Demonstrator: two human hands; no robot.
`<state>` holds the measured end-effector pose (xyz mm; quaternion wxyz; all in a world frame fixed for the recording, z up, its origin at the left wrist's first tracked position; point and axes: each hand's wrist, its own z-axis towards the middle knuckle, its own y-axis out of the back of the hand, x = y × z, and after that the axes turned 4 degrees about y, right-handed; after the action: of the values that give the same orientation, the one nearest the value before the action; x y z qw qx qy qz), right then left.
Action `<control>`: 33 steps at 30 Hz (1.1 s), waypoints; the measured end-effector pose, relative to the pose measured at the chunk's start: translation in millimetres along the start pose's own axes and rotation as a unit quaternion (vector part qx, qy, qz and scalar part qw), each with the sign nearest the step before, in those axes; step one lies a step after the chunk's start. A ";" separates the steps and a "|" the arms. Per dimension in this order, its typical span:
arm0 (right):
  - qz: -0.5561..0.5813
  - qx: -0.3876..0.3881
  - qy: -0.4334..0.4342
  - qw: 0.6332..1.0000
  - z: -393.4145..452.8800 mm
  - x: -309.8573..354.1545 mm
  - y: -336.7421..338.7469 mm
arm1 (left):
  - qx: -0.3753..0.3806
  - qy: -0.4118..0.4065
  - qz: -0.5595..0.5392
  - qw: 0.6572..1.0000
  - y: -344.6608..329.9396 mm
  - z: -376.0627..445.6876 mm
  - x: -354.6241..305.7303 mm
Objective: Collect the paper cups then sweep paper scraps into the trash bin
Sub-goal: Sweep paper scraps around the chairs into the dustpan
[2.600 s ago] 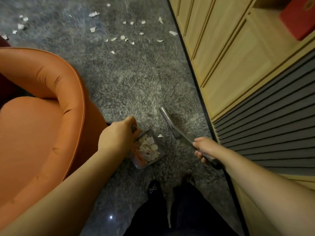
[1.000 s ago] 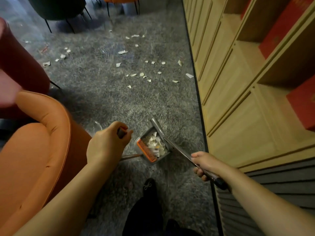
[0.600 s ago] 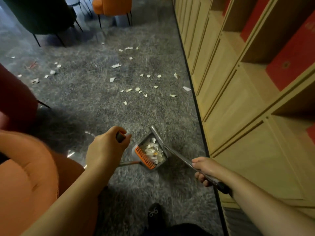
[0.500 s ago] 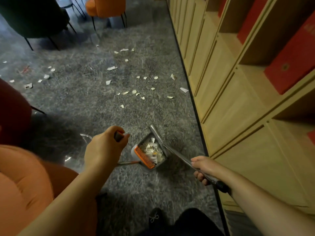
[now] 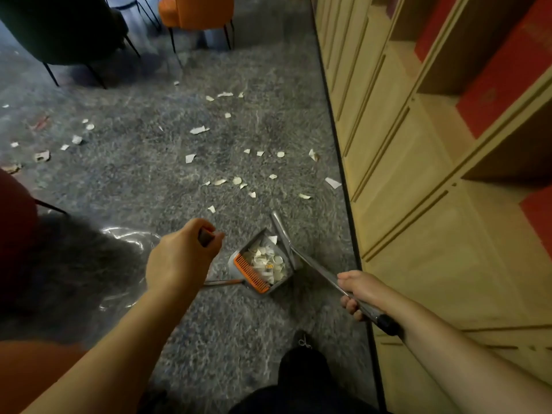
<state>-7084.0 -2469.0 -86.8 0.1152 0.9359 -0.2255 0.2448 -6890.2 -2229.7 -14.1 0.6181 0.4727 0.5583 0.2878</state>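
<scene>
My left hand [image 5: 182, 258] grips the dark handle of a grey dustpan [image 5: 263, 265], held low over the grey carpet [image 5: 149, 180]. An orange comb edge lines the pan's near side, and white paper scraps fill it. My right hand [image 5: 358, 289] is closed around the long metal handle of a broom [image 5: 286, 237], whose head rests against the pan's right side. Several loose paper scraps [image 5: 239, 180] lie scattered on the carpet ahead. No paper cups or trash bin show.
A wooden cabinet wall [image 5: 418, 174] with red boxes runs along the right. An orange chair [image 5: 27, 377] sits at lower left, a dark red one [image 5: 15, 222] at left. A dark chair [image 5: 59, 28] and another orange chair [image 5: 194, 10] stand far ahead. My shoe [image 5: 301, 357] is below.
The view has lifted and advanced along the carpet, leaving the orange chair behind at lower left. Dustpan and broom have come forward with my hands, closer to the scattered scraps.
</scene>
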 end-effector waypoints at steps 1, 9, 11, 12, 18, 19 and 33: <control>-0.007 0.000 0.000 1.000 6.2 13.6 5.1 | -0.001 0.002 -0.003 1.000 -2.1 11.0 -6.0; -0.018 -0.001 -0.010 1.000 64.4 117.9 34.0 | -0.024 0.016 -0.014 0.999 -12.5 110.5 -44.5; -0.004 -0.006 -0.016 1.000 78.3 136.6 34.9 | -0.030 0.018 -0.019 0.999 -14.5 138.4 -47.8; 0.002 -0.008 -0.018 1.000 88.4 147.5 35.1 | -0.031 0.018 -0.022 0.999 -16.5 156.9 -49.6; 0.019 -0.036 -0.020 0.999 137.3 207.0 28.8 | -0.014 -0.011 -0.015 1.000 -26.5 254.4 -56.0; 0.025 -0.047 -0.020 0.998 145.0 217.6 27.6 | -0.006 -0.022 -0.012 1.000 -28.0 270.1 -57.8; 0.080 -0.107 -0.042 0.990 239.1 320.3 85.1 | 0.036 -0.082 0.038 0.995 -68.0 409.1 -114.2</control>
<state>-6778.2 -2738.2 -118.5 0.1849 0.9066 -0.3293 0.1880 -6532.3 -2464.6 -56.7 0.6331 0.5375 0.4972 0.2511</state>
